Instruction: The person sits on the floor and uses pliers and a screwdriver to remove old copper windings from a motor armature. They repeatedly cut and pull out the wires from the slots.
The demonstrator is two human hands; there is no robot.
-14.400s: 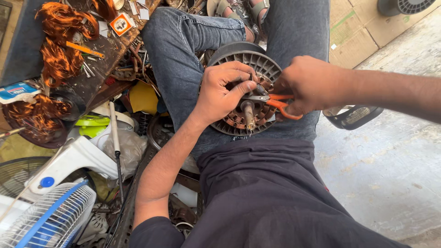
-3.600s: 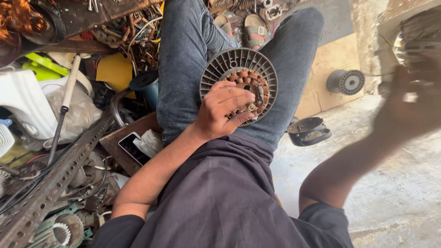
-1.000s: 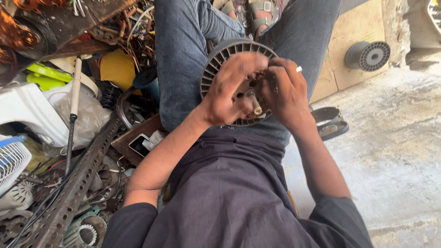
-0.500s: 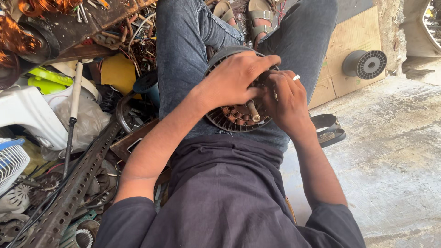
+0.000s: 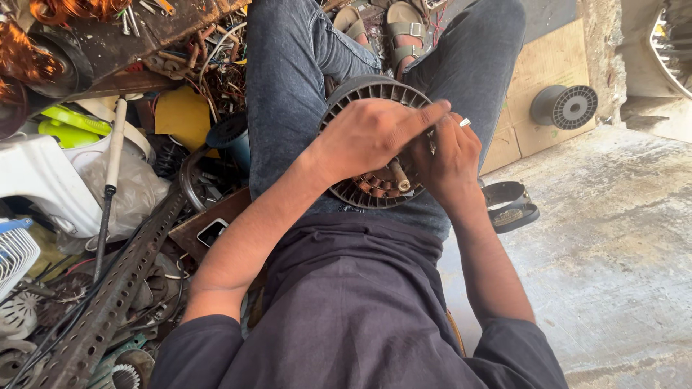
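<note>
Centrally, a round finned motor core point(image 5: 360, 191) rests on the lap of a seated person in blue jeans, between the thighs, its grey ribbed rim facing up and copper-coloured windings showing inside. A short metal shaft point(image 5: 398, 176) stands out of its middle, tilted toward the camera.

Left hand point(image 5: 371, 133): laid across the top of the core, palm down, fingers curled over the windings and gripping the core; the forefinger stretches out toward the right hand.

Right hand point(image 5: 450, 158): pressed against the core's right side, fingers closed around a thin metal tool tip point(image 5: 432, 144) that shows only in part; a ring sits on one finger. What kind of tool it is cannot be told.

Surroundings, left of the legs: a yellow plastic piece point(image 5: 180, 115), a white plastic housing point(image 5: 36, 180), a long perforated steel angle bar point(image 5: 119, 281), a white-handled tool point(image 5: 112, 166) and tangled copper wire point(image 5: 25, 54).

Surroundings, right: a grey wire spool point(image 5: 566, 106) against a cardboard sheet point(image 5: 537, 79), and a black ring-shaped part point(image 5: 512, 209) on the concrete floor point(image 5: 613, 252). Sandalled feet point(image 5: 382, 21) show beyond the knees.
</note>
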